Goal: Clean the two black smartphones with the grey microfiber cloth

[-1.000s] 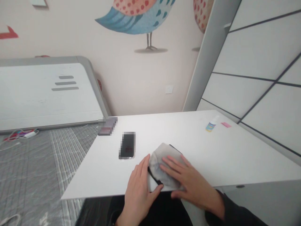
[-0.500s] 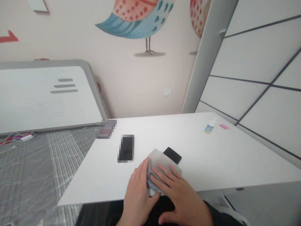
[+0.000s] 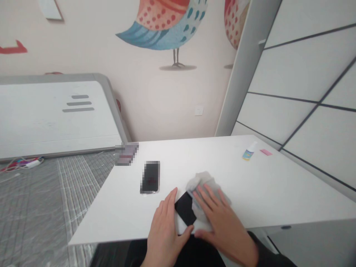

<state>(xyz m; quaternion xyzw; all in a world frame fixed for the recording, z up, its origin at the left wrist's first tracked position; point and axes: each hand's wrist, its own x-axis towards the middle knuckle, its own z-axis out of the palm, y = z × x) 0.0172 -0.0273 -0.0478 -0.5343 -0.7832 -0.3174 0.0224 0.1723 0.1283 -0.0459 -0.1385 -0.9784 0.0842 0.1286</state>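
A flat black object (image 3: 185, 208) lies at the front edge of the white table, its right part covered by a crumpled grey cloth (image 3: 204, 181). My left hand (image 3: 166, 222) is at its left side, fingers extended along its edge and thumb at its near corner. My right hand (image 3: 219, 218) lies on the cloth with its fingers spread, pressing it over the object's right part. A dark phone-like object (image 3: 151, 177) lies on the table beyond my left hand, partly pixelated.
On the white table (image 3: 111, 211) stand a small white bottle (image 3: 249, 151) and a pink piece (image 3: 266, 152) at the back right. A pixelated item (image 3: 126, 154) is at the back left corner. A grey-striped bed (image 3: 39, 207) adjoins on the left.
My right hand and the cloth have moved to the right over the black object, baring its left part. My left hand stays beside it. The view has tilted slightly.
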